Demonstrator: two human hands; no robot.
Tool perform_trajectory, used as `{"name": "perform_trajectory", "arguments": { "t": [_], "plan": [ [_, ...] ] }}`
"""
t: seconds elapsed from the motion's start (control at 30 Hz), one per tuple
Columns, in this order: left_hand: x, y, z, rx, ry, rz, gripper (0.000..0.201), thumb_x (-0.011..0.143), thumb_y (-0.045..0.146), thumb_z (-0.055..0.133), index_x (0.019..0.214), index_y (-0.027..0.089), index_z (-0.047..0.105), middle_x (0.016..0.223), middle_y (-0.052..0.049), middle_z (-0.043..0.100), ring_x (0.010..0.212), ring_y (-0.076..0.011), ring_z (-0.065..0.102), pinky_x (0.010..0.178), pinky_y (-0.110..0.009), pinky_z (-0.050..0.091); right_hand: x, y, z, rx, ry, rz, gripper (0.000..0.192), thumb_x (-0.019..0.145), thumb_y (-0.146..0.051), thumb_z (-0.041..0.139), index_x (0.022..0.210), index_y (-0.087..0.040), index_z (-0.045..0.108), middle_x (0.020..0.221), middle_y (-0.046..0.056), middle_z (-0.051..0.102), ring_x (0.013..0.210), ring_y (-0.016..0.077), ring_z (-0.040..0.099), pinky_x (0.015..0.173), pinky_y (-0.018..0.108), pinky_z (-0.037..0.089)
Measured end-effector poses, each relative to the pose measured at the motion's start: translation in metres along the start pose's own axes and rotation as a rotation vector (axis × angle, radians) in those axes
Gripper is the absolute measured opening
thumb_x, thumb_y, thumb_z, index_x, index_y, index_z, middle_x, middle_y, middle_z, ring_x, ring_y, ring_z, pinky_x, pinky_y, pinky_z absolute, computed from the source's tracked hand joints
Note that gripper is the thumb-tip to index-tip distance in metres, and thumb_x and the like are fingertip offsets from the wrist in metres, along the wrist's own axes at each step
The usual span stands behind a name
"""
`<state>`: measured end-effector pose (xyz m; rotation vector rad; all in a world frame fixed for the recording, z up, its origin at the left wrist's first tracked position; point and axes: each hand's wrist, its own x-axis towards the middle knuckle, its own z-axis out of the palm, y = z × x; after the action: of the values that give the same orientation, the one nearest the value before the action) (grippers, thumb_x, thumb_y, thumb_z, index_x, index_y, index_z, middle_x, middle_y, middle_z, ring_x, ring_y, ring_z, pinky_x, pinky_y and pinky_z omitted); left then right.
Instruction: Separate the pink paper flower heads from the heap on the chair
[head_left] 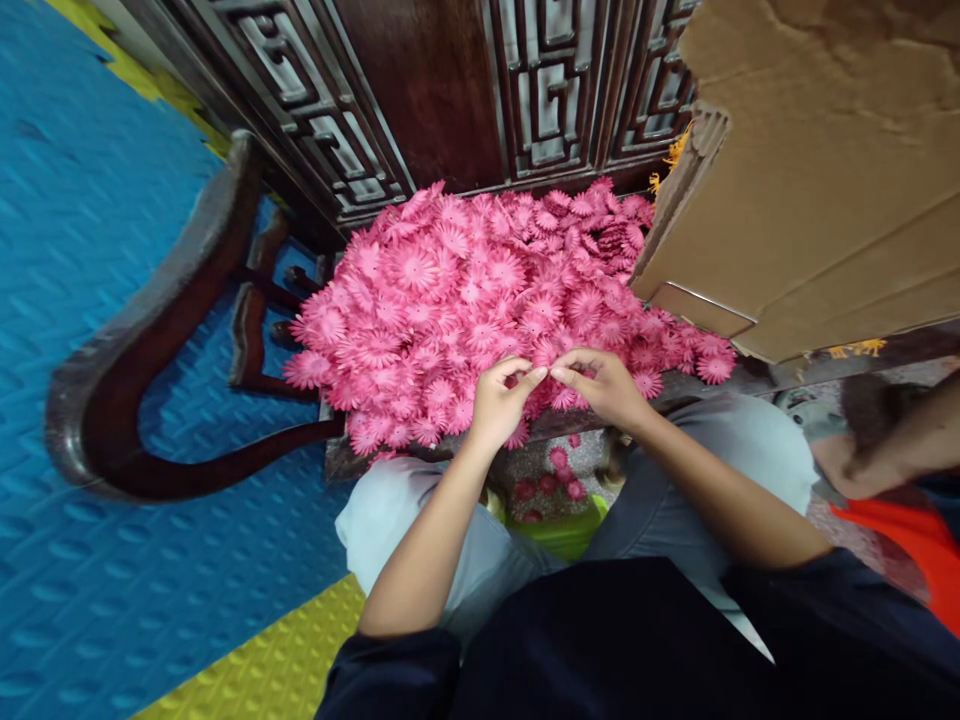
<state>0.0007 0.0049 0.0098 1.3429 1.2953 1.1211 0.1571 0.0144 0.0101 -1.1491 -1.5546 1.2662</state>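
Note:
A large heap of pink artificial flowers (420, 300) covers the seat of a dark wooden bench. At the heap's front edge, my left hand (499, 400) is closed in a pinch, thumb against forefinger. My right hand (604, 390) pinches too, its fingertips almost touching those of the left. Whatever lies between the fingertips is too small to make out against the pink flowers behind.
A curved wooden armrest (82, 420) bounds the left, and a carved backrest (450, 90) stands behind. A cardboard box (832, 190) occupies the right side. A few flowers (559, 460) lie on the floor between my knees. At far right is another person's limb (900, 445).

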Motion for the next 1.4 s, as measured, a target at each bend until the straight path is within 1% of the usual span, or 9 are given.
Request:
{"name": "perform_trajectory", "arguments": {
  "t": [0.2, 0.47, 0.63, 0.77, 0.83, 0.97, 1.17, 1.3, 1.4],
  "plan": [
    [0.0014, 0.0002, -0.0016, -0.043, -0.061, -0.032, 0.017, 0.074, 0.028, 0.060, 0.063, 0.015, 0.056, 0.061, 0.003, 0.051, 0.061, -0.0094, 0.044, 0.063, -0.021, 0.036, -0.0002, 0.0053, 0.0029, 0.173, -0.010, 0.101, 0.020, 0.071, -0.039, 0.063, 0.071, -0.019, 0.063, 0.068, -0.001, 0.060, 0.066, 0.0116, 0.051, 0.067, 0.026, 0.040],
    [0.0009, 0.0007, 0.0005, -0.002, -0.073, -0.042, 0.018, 0.076, 0.030, 0.057, 0.065, 0.015, 0.058, 0.067, 0.001, 0.058, 0.066, -0.0110, 0.050, 0.069, -0.022, 0.040, -0.0018, -0.0008, 0.0051, 0.359, 0.024, 0.217, 0.027, 0.067, -0.044, 0.066, 0.065, -0.018, 0.060, 0.059, -0.003, 0.050, 0.057, 0.0087, 0.042, 0.060, 0.024, 0.034],
    [0.0002, -0.0011, -0.0005, -0.030, -0.097, -0.066, 0.018, 0.076, 0.033, 0.058, 0.071, 0.015, 0.062, 0.073, -0.001, 0.063, 0.072, -0.0126, 0.055, 0.074, -0.024, 0.042, -0.0021, 0.0007, 0.0048, 0.519, -0.003, 0.281, 0.025, 0.067, -0.042, 0.067, 0.064, -0.018, 0.060, 0.057, -0.003, 0.050, 0.056, 0.0085, 0.042, 0.060, 0.025, 0.032],
    [0.0005, -0.0041, -0.0007, -0.044, -0.116, -0.071, 0.018, 0.075, 0.032, 0.059, 0.078, 0.016, 0.065, 0.083, -0.003, 0.067, 0.079, -0.0145, 0.059, 0.079, -0.026, 0.043, -0.0009, 0.0002, 0.0053, 0.664, 0.030, 0.392, 0.025, 0.062, -0.040, 0.072, 0.063, -0.018, 0.060, 0.061, -0.003, 0.052, 0.058, 0.0086, 0.043, 0.060, 0.025, 0.033],
    [0.0004, -0.0047, -0.0004, -0.033, -0.123, -0.056, 0.017, 0.076, 0.031, 0.057, 0.080, 0.016, 0.064, 0.084, -0.003, 0.067, 0.081, -0.0145, 0.059, 0.079, -0.026, 0.043, -0.0002, -0.0002, 0.0061, 0.718, 0.054, 0.432, 0.026, 0.058, -0.039, 0.074, 0.064, -0.018, 0.060, 0.062, -0.003, 0.052, 0.059, 0.0086, 0.044, 0.060, 0.025, 0.034],
    [-0.0005, -0.0032, 0.0011, -0.001, -0.119, -0.040, 0.015, 0.079, 0.029, 0.052, 0.078, 0.016, 0.060, 0.080, -0.002, 0.063, 0.077, -0.0134, 0.056, 0.076, -0.025, 0.041, -0.0004, 0.0006, 0.0081, 0.725, 0.062, 0.437, 0.027, 0.057, -0.039, 0.075, 0.065, -0.018, 0.059, 0.063, -0.003, 0.051, 0.060, 0.0086, 0.044, 0.061, 0.025, 0.035],
    [0.0006, -0.0025, 0.0020, 0.048, -0.001, -0.014, 0.007, 0.075, 0.019, 0.048, 0.069, 0.017, 0.051, 0.066, 0.002, 0.050, 0.066, -0.0104, 0.047, 0.067, -0.022, 0.037, -0.0021, 0.0030, 0.0093, 0.610, 0.028, 0.434, 0.036, 0.056, -0.049, 0.073, 0.059, -0.018, 0.054, 0.058, -0.004, 0.048, 0.057, 0.0084, 0.041, 0.058, 0.024, 0.033],
    [0.0029, -0.0011, -0.0028, 0.054, 0.162, 0.004, 0.012, 0.075, 0.018, 0.045, 0.063, 0.019, 0.041, 0.060, 0.004, 0.037, 0.058, -0.0094, 0.038, 0.059, -0.022, 0.032, -0.0021, 0.0025, 0.0072, 0.614, 0.112, 0.415, 0.040, 0.053, -0.051, 0.074, 0.058, -0.020, 0.049, 0.055, -0.004, 0.043, 0.056, 0.0088, 0.041, 0.056, 0.025, 0.033],
    [0.0041, 0.0014, -0.0071, 0.090, 0.232, 0.028, 0.013, 0.074, 0.018, 0.046, 0.062, 0.019, 0.039, 0.060, 0.004, 0.036, 0.058, -0.0096, 0.037, 0.058, -0.022, 0.032, -0.0018, 0.0017, 0.0060, 0.600, 0.132, 0.387, 0.040, 0.053, -0.050, 0.074, 0.057, -0.020, 0.047, 0.055, -0.004, 0.041, 0.055, 0.0094, 0.041, 0.056, 0.025, 0.034]
  ]
}}
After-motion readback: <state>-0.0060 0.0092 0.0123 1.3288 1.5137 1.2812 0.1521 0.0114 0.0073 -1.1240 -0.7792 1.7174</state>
